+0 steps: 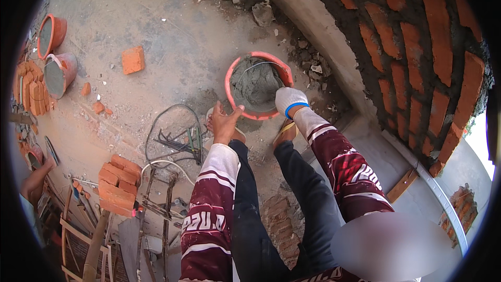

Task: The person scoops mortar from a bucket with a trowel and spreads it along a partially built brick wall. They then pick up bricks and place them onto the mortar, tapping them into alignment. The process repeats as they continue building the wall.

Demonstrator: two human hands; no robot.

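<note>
Spotter: Dusty concrete floor (177, 36) spreads around you, and a rough brick wall (412, 57) rises toward three o'clock. The orange bucket (284, 70) sits on that floor straight ahead of you, at twelve.

Operator: How does it handle?

Spotter: Heavy, I'd judge: wet-looking grey mortar (255, 83) lies in it, likely soft, thick and sticky, so you'd feel it drag and shift. The bucket looks like plastic, probably a little flexible, and slick wherever it's smeared. Your best hold is the rim (229, 84) at three and nine o'clock, or the thin wire bail (259, 63) arching across near twelve.

Operator: Hands?

Spotter: Apart. Your gloved right hand (290, 100) is curled at the rim's four o'clock; I can't tell whether it's clamped on the rim, on a tool, or on nothing. Your bare left hand (224, 124) is near seven, fingers spread, thumb right by the rim; contact I can't tell.

Operator: Other containers?

Spotter: Well away from you, toward half past nine, is a second bucket (61, 30); at nine, a third bucket (70, 66). Grey stuff shows in both, probably mortar. A loose brick (133, 60) lies between them and yours, and a brick stack (116, 193) stands at eight.
</note>
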